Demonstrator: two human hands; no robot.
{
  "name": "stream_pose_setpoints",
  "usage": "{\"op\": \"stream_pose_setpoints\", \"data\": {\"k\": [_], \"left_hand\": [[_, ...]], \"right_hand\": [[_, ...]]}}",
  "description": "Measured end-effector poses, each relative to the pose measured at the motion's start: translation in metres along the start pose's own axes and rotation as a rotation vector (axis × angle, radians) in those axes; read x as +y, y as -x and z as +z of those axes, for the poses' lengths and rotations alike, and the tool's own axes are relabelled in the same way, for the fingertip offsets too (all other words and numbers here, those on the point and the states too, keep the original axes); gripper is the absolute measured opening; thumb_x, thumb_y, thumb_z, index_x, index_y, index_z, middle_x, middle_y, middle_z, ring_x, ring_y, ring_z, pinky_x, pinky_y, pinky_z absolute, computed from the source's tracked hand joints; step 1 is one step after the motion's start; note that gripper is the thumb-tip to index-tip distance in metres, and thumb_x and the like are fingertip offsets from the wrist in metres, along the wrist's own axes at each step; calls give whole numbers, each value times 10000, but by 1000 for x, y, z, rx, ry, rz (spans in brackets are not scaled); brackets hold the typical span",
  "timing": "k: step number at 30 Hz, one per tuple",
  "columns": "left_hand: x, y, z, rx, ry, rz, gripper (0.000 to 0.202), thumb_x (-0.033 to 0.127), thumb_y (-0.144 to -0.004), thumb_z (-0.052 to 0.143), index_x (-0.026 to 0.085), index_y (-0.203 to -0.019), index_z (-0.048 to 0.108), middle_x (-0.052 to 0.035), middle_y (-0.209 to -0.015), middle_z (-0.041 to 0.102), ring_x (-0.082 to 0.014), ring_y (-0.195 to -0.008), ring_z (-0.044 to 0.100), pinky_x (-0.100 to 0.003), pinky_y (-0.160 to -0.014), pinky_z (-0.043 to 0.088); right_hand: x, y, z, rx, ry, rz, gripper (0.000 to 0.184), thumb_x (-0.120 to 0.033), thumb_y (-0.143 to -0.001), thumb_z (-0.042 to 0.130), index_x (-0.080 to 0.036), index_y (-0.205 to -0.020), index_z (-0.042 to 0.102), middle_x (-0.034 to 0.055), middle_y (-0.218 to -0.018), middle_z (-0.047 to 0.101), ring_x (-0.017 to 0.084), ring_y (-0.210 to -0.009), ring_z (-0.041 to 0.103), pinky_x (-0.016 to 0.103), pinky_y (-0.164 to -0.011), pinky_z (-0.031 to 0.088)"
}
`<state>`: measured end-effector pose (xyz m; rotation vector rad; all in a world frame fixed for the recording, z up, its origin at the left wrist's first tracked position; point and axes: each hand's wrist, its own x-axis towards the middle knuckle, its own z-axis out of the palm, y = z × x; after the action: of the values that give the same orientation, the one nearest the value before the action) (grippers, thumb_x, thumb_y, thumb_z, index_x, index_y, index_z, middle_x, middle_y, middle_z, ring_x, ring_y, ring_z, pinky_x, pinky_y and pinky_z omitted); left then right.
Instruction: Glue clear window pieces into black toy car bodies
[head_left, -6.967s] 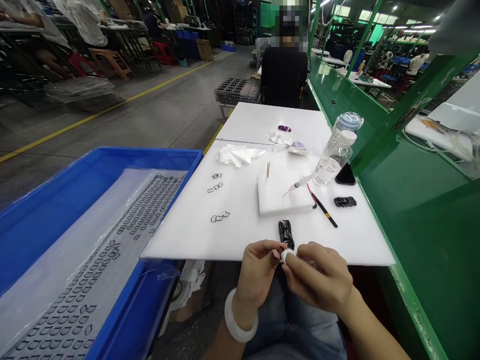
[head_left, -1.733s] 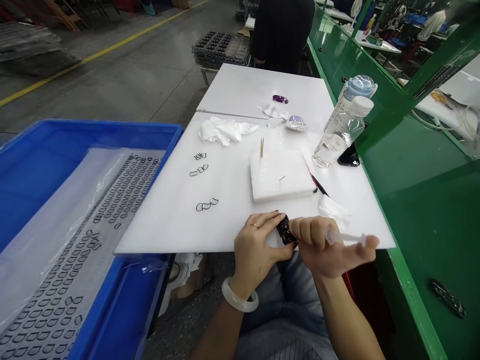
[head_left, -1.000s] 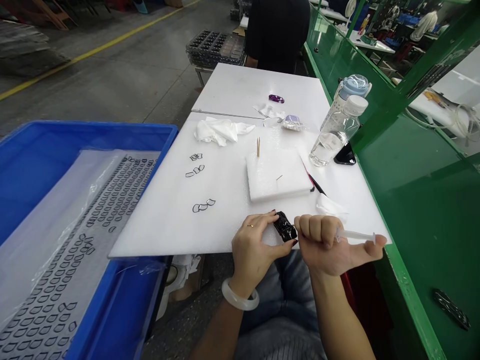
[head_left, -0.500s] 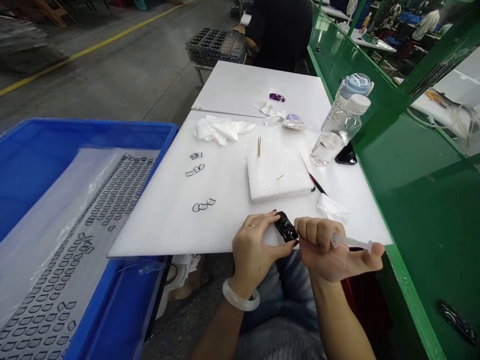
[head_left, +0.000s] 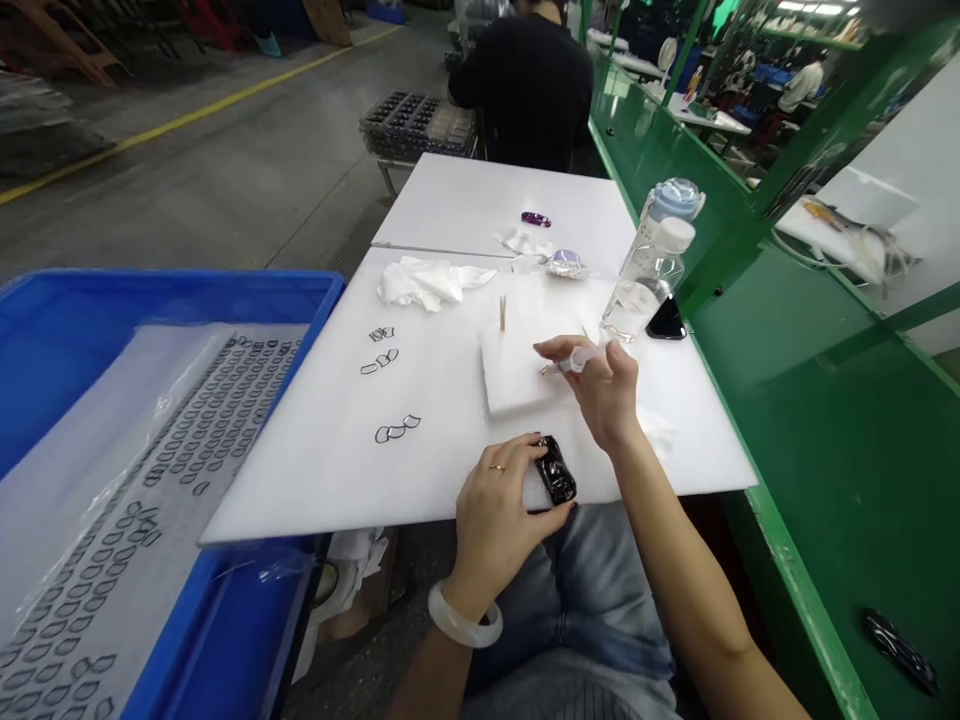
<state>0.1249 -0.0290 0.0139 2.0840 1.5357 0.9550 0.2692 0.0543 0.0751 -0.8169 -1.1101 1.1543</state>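
At the table's front edge, my left hand (head_left: 499,510) holds a glossy black car-shaped piece (head_left: 556,472) between thumb and fingers. My right hand (head_left: 600,385) is closed round a small clear syringe (head_left: 576,360) and is over the white foam block (head_left: 517,375). The syringe's tip points left, down toward the foam; whether it touches is not clear. Two thin wooden sticks (head_left: 502,313) stand upright at the block's back left. Left of the block, small black outline-shaped rings lie in groups, the nearest group (head_left: 397,429) in front of the others.
A blue bin (head_left: 334,300) at left holds a sheet (head_left: 225,400) with rows of black rings. Crumpled tissue (head_left: 431,283), a purple piece (head_left: 535,219), bottles (head_left: 645,280) and a phone (head_left: 666,320) lie or stand farther back. A green partition (head_left: 817,370) borders the right; a person (head_left: 529,90) sits beyond.
My right hand has moved from beside the black piece up and forward over the foam block, turning the syringe tip leftward. My left hand keeps the black piece, now lower at the table edge.
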Motion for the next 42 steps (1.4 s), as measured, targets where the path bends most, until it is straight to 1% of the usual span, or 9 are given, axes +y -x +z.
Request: {"op": "stream_pose_setpoints", "data": {"k": [3, 7, 11, 16, 21, 28, 33, 37, 42], "left_hand": [[-1, 2, -1, -30, -12, 41, 564, 213, -685, 739, 218, -1203, 517, -70, -1215, 653, -292, -1105, 611, -453, -868, 552], [-4, 4, -1, -30, -18, 55, 632, 209, -717, 693, 252, -1306, 467, -73, -1248, 636, -299, -1122, 614, -465, -873, 556], [-5, 2, -8, -65, 56, 31, 712, 245, -664, 760, 285, -1319, 483, -82, -1335, 584, -322, -1180, 586, -499, -919, 542], [35, -2, -40, 97, 319, 119, 351, 259, -819, 645, 287, -1166, 600, -47, -1186, 658, -231, -1100, 637, -390, -929, 554], [86, -3, -56, 212, 422, 236, 213, 130, -836, 585, 273, -968, 671, 1, -959, 693, -150, -917, 671, -267, -795, 580], [100, 5, -47, 224, 407, 254, 164, 123, -830, 605, 239, -909, 689, -20, -889, 690, -162, -850, 672, -298, -758, 581], [86, -7, -51, 212, 376, 295, 135, 141, -843, 589, 221, -875, 694, -3, -837, 712, -148, -809, 670, -268, -740, 551], [39, -54, -55, 314, 173, 53, 151, 221, -849, 573, 194, -862, 721, -26, -859, 746, -181, -790, 679, -307, -751, 532], [2, -107, -34, 96, 102, 84, 131, 256, -770, 666, 222, -842, 770, -29, -870, 772, -225, -817, 703, -340, -773, 530]], "right_hand": [[-11, 13, -28, 254, 141, -178, 473, -621, -810, 490, -232, -986, 694, 53, -1132, 649, 250, -1165, 543, 426, -1039, 360], [-48, 59, -65, 608, 163, -558, 312, -452, -807, 527, -232, -932, 710, 41, -1080, 645, 240, -1157, 564, 417, -1094, 349], [-59, 93, -56, 469, -314, -171, 174, -364, -718, 692, -225, -809, 640, 1, -896, 606, 157, -889, 617, 349, -985, 492], [-43, 113, 10, 214, -1100, 296, 278, -204, -715, 751, -235, -719, 475, -58, -722, 508, 79, -700, 592, 284, -972, 527], [-42, 120, 34, 122, -1343, 448, 331, -65, -723, 749, -223, -711, 459, -63, -723, 589, 29, -759, 643, 113, -870, 524], [-48, 130, 26, 88, -1353, 477, 326, -91, -727, 762, -225, -707, 466, -71, -726, 594, 27, -771, 643, 86, -814, 527], [-36, 128, 10, 112, -910, 309, 253, -246, -766, 720, -227, -714, 473, -40, -731, 538, 95, -756, 611, 212, -844, 534], [-7, 92, -20, 171, 121, -115, 108, -282, -832, 632, -220, -799, 550, 14, -819, 575, 190, -864, 596, 368, -887, 489], [29, 44, -36, 10, 1009, -369, 231, -206, -857, 510, -167, -1069, 595, 126, -1100, 637, 275, -1055, 585, 456, -933, 476]]}}
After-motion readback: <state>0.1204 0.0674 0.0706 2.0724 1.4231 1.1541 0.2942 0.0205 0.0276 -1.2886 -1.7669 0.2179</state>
